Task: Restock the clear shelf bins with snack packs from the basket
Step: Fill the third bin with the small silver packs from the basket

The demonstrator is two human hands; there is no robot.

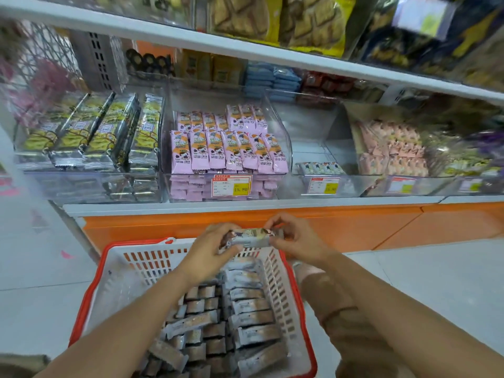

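Restocking, head view. Foreground: a basket [147,263] of white lattice plastic with a red rim, packed with flat, foil-like grey snack packs [245,312] lying in rows. Above its far edge, the left hand [210,249] and right hand [297,238] together grip a small bundle of packs [251,237] by its two ends, fingers [274,221] curled round it, probably to square the bundle before shelving. Beyond, on the white shelf [245,204], stand rigid clear bins: one full of upright pink packs [226,151], and to its right a nearly empty bin [308,132] holding a few matching grey packs [319,168] at its front, the likely destination.
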